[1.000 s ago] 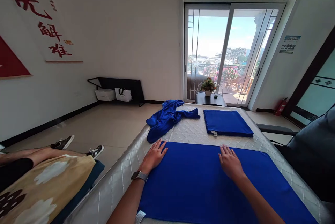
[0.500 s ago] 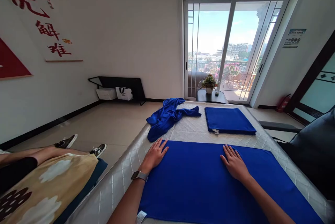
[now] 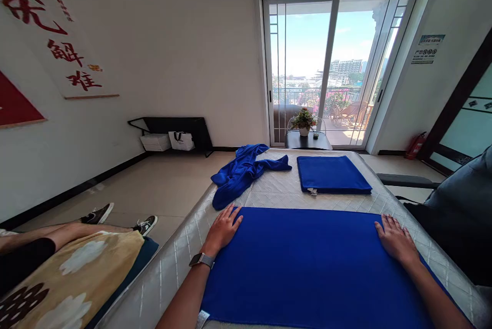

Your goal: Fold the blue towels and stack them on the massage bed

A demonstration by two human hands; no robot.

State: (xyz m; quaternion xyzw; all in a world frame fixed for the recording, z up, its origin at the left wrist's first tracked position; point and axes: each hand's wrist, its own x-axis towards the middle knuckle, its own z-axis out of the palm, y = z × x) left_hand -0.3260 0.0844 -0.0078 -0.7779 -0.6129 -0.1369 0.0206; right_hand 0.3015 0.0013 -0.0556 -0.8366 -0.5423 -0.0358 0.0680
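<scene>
A blue cloth lies flat and smooth across the near part of a white quilted mattress. On its far left corner rests my left hand, open with fingers stretched out; a watch is on that wrist. My right hand lies flat and open at the cloth's far right corner. A white tag sticks out at the near left corner. Beyond the cloth are a crumpled blue cloth on the left and a neatly folded blue cloth on the right.
At left, a person's legs stretch out beside a beige patterned blanket. A dark armchair stands close on the right. Past the mattress are a small black table with a potted plant and a sliding glass door.
My right hand has slid rightward along the cloth's far edge to its right corner. My left hand has stayed on the left corner. The camera view has shifted slightly.
</scene>
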